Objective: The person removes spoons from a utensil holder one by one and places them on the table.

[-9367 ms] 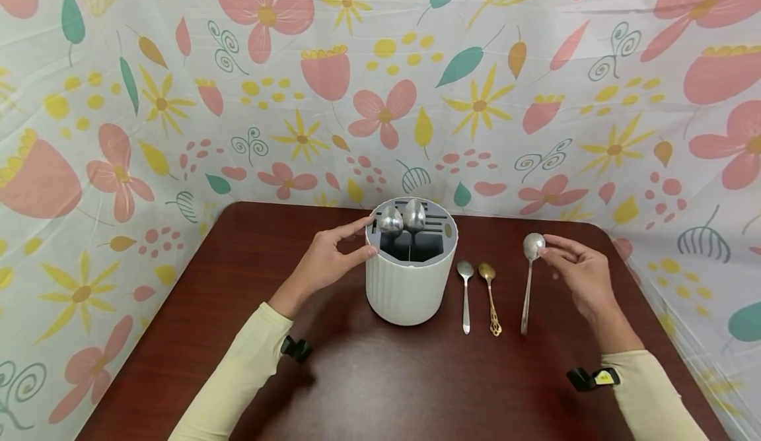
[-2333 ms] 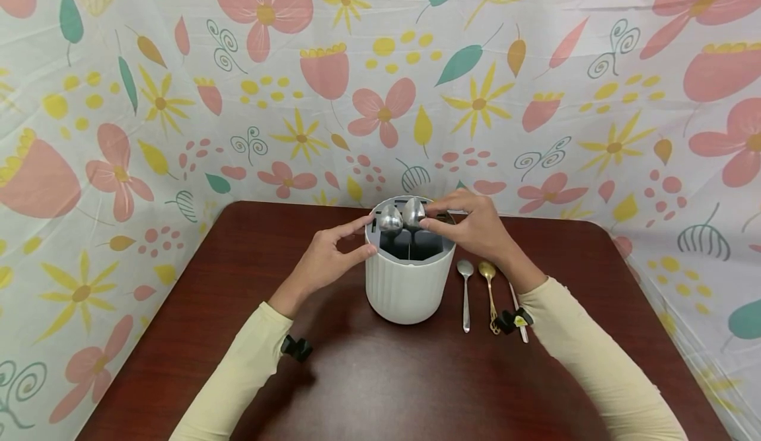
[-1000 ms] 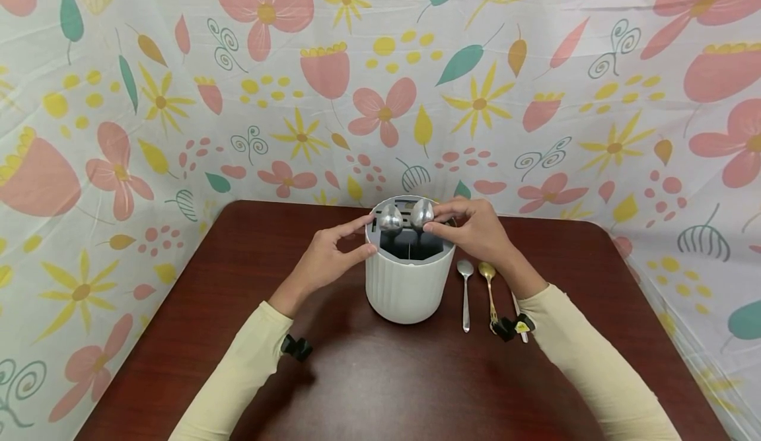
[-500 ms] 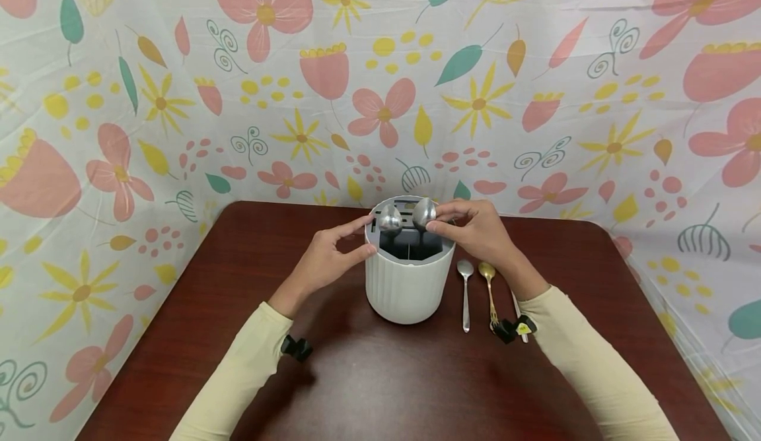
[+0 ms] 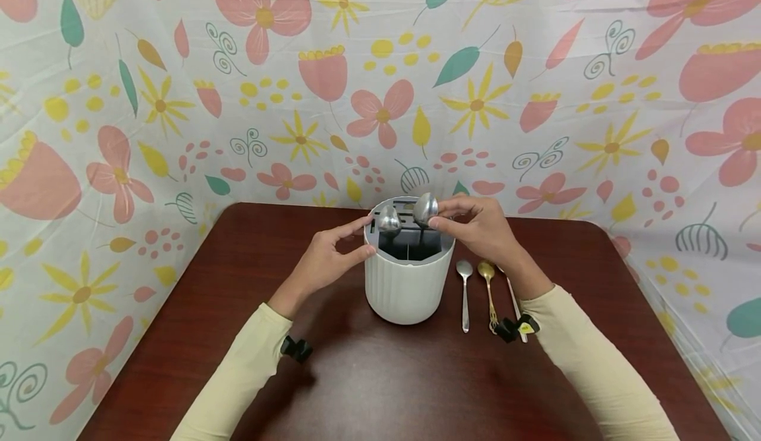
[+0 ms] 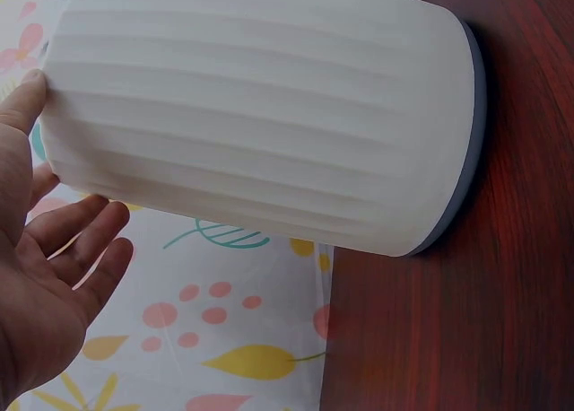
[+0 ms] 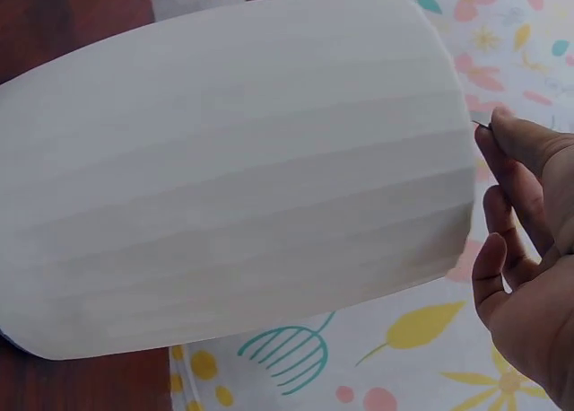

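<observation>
A white ribbed utensil holder (image 5: 407, 292) with a grey slotted top stands on the table. My left hand (image 5: 324, 259) touches its left rim with extended thumb and index finger; the remaining fingers are loose beside the wall (image 6: 260, 115) in the left wrist view. Between right thumb and fingertips, my right hand (image 5: 484, 226) pinches the bowl of a silver spoon (image 5: 425, 209) above the holder's right side. That spoon's handle goes down into the holder, mostly hidden. Another silver spoon (image 5: 389, 220) stands bowl-up in the holder, to its left.
Right of the holder lie a small silver spoon (image 5: 465, 296), a gold spoon (image 5: 489, 292) with an ornate handle, and a third spoon's handle (image 5: 516, 305), partly under my right wrist. A floral cloth (image 5: 380, 84) hangs behind the brown table (image 5: 368, 388).
My right hand has gone from the spoon at the far right, now lying on the table, to a spoon in the holder. That spoon has shifted right and slightly up. My left hand stays put.
</observation>
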Action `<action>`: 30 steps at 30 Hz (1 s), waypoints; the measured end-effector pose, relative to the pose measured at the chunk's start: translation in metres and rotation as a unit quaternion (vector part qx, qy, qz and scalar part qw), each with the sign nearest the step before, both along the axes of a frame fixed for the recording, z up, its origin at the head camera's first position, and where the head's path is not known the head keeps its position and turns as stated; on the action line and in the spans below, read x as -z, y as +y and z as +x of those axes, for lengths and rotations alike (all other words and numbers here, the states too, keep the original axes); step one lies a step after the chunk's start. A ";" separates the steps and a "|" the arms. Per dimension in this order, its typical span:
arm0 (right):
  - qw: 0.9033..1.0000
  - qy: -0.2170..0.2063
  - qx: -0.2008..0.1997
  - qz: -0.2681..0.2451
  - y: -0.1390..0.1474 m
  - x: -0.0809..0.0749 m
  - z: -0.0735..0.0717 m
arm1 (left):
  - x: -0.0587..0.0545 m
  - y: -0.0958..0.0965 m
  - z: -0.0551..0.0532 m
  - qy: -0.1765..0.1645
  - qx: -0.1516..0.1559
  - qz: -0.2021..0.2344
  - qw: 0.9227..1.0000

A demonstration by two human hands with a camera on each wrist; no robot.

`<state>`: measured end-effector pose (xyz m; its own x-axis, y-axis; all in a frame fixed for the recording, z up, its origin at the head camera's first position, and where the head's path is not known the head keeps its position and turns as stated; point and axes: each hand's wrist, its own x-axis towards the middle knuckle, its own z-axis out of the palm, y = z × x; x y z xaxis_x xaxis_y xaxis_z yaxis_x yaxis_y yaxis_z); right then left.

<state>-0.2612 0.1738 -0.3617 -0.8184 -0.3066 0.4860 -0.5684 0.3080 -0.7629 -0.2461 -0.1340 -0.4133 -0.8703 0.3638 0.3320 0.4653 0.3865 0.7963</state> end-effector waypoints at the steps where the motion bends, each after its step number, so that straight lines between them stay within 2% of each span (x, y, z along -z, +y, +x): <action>1: 1.000 0.001 -0.002 -0.004 0.000 -0.002 0.000 | 0.000 0.000 0.000 0.000 0.000 -0.001 1.000; 11: 0.998 0.062 -0.003 -0.004 0.003 -0.024 -0.001 | 0.003 -0.001 -0.001 0.008 0.002 -0.004 1.000; 18: 0.994 0.078 -0.042 -0.072 0.002 -0.044 -0.003 | 0.003 -0.002 -0.002 0.006 0.003 0.002 1.000; 24: 0.987 0.102 -0.042 -0.114 0.001 -0.060 -0.005 | 0.003 -0.002 -0.003 0.010 -0.001 -0.005 1.000; 30: 0.980 0.114 -0.056 -0.151 0.004 -0.082 -0.005 | 0.002 -0.001 -0.002 0.012 0.001 -0.006 1.000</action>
